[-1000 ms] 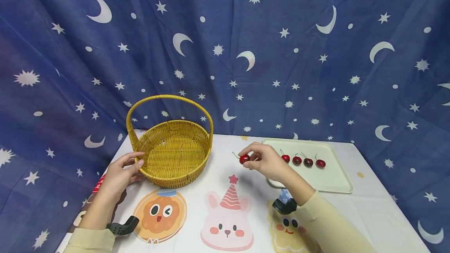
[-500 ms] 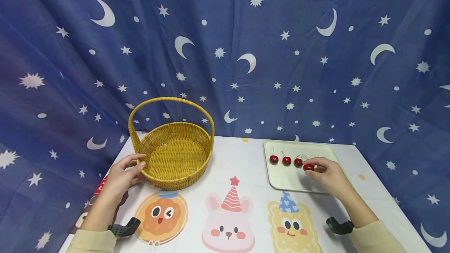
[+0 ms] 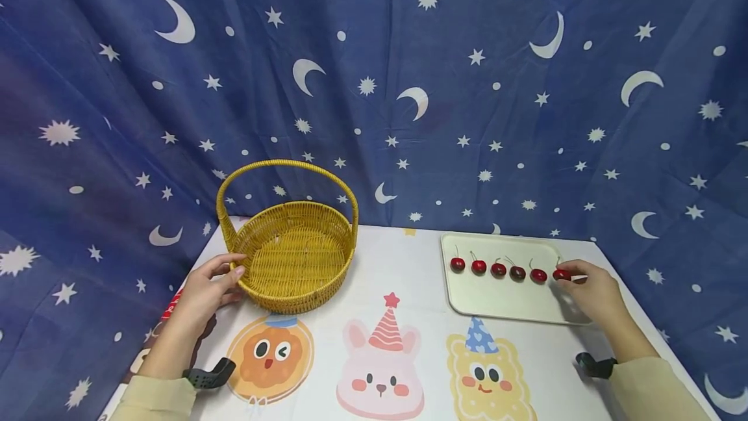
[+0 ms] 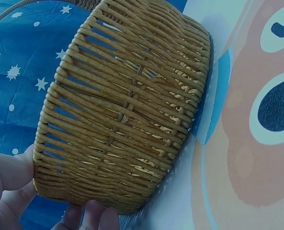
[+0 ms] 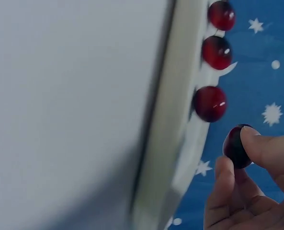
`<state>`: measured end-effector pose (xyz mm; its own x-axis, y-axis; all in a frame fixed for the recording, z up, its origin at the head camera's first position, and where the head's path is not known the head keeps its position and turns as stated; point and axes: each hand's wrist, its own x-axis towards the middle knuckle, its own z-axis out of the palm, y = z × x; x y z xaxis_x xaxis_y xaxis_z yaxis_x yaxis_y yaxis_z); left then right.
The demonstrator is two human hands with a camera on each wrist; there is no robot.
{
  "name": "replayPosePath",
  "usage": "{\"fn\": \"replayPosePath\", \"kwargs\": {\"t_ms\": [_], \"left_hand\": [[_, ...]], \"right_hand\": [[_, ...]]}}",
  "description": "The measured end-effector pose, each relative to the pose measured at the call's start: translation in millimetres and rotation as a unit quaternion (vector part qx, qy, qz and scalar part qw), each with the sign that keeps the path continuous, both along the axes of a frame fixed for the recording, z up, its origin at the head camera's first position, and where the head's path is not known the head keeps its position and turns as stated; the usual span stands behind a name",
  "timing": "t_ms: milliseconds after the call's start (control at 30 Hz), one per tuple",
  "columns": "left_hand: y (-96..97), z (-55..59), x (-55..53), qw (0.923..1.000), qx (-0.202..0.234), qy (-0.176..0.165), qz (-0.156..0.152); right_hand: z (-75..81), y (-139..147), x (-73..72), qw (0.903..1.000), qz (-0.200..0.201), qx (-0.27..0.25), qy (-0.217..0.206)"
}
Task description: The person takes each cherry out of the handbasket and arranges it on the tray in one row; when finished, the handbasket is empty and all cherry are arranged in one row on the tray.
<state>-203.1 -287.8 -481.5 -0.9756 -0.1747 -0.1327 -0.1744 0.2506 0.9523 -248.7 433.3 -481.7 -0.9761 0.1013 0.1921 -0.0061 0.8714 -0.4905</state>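
Observation:
At the left, a round yellow wicker basket (image 3: 295,258) with a tall hoop handle stands on the table, its woven bottom showing. My left hand (image 3: 207,288) grips its near left rim; in the left wrist view the thumb lies at the rim and fingertips (image 4: 94,211) press the woven side. Over the right end of a pale tray (image 3: 497,301), my right hand (image 3: 593,291) pinches a dark red cherry (image 5: 236,146) between thumb and fingers. To its left, several stemmed cherries, among them one at the row's left end (image 3: 458,265), lie in a line on the tray.
A white tablecloth (image 3: 397,258) printed with cartoon faces covers the table, including a pink rabbit (image 3: 380,369) between basket and tray. Right behind the table hangs a blue curtain (image 3: 374,141) with moons and stars.
My right hand has carried the pinched cherry rightward, from between basket and tray, across the row to its right end. My left hand has stayed on the basket rim.

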Motion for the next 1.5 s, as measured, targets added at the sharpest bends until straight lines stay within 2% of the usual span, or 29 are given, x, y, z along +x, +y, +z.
{"fn": "replayPosePath", "kwargs": {"t_ms": [267, 367, 633, 933, 1267, 1500], "left_hand": [[2.0, -2.2, -1.3, 1.0000, -0.005, 0.000, -0.002], [2.4, -2.1, -1.5, 1.0000, -0.004, -0.001, -0.001], [1.0, -0.6, -1.7, 0.9999, -0.008, -0.006, 0.003], [1.2, -1.3, -1.9, 0.9999, -0.010, -0.010, 0.002], [0.0, -2.2, -1.3, 0.9997, -0.021, -0.015, 0.005], [0.9, -2.5, -0.9, 0.9997, -0.020, -0.012, 0.005]], "right_hand": [[-20.2, 6.0, -3.8, 0.9989, -0.034, 0.011, -0.031], [-22.8, 9.2, -7.3, 0.9982, -0.046, 0.008, -0.038], [-20.3, 8.6, -17.5, 0.9973, -0.045, 0.007, -0.057], [-18.1, 9.5, -16.4, 0.9948, -0.070, 0.000, -0.074], [-16.1, 6.0, -16.2, 0.9920, -0.079, -0.027, -0.095], [-15.3, 5.1, -16.8, 0.9930, -0.078, -0.023, -0.085]]}}
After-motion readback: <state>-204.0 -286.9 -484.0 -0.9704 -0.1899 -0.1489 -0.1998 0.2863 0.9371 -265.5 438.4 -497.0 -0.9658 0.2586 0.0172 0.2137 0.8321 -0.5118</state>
